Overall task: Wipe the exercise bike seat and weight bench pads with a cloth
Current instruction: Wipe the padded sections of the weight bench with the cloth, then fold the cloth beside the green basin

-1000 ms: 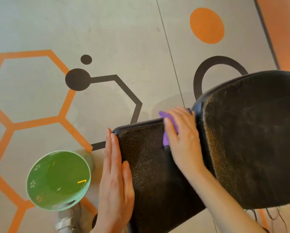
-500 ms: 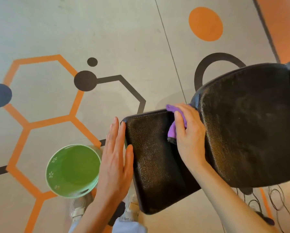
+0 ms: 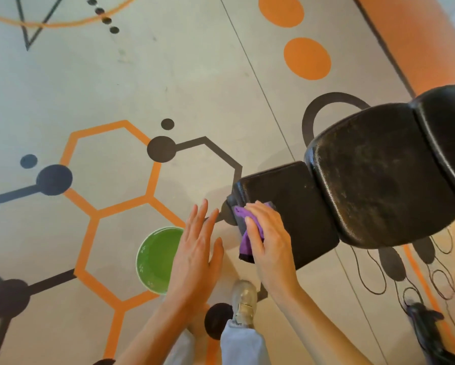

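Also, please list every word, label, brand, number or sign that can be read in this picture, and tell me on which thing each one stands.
None: no readable text shows in this view.
Floor: only painted hexagons, dots and lines, no letters or numbers.
Green bowl: small white flower marks, not writing.
Bench pads, purple cloth, shoe: no label or brand can be seen.

Grey floor [image 3: 168,75] painted with orange hexagons [image 3: 110,164], black dots and lines.
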`<state>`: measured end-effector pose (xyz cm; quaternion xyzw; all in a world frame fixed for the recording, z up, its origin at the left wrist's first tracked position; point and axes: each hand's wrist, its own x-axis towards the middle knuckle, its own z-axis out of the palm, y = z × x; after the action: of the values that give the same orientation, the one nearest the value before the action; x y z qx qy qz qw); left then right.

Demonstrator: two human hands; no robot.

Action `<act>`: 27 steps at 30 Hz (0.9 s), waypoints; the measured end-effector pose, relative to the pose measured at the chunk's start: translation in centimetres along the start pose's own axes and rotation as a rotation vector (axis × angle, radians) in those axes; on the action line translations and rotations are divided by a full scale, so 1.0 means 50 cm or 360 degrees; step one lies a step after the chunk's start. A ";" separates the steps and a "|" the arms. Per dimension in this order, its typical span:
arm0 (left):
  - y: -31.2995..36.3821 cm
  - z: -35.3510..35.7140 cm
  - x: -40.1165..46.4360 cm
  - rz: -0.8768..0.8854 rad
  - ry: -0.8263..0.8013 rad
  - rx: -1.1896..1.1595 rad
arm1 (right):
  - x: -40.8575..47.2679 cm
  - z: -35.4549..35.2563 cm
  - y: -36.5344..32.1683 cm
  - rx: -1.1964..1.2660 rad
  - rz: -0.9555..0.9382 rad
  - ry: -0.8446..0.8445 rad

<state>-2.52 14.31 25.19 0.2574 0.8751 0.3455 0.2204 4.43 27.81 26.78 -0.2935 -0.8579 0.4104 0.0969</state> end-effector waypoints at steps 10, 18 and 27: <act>0.000 -0.076 -0.069 -0.0221 -0.0147 -0.0317 | -0.101 0.062 -0.133 0.0175 0.0255 0.0044; 0.045 -0.065 -0.125 -0.0352 -0.0254 -0.1053 | -0.137 0.059 -0.129 0.0355 0.0434 0.0135; 0.042 -0.020 -0.197 -0.0542 -0.0133 -0.0934 | -0.196 0.049 -0.092 0.0574 0.0480 0.0114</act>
<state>5.13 9.18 29.42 0.0471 0.7591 0.5300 0.3751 9.42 18.27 29.42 -0.4107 -0.7132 0.5561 0.1157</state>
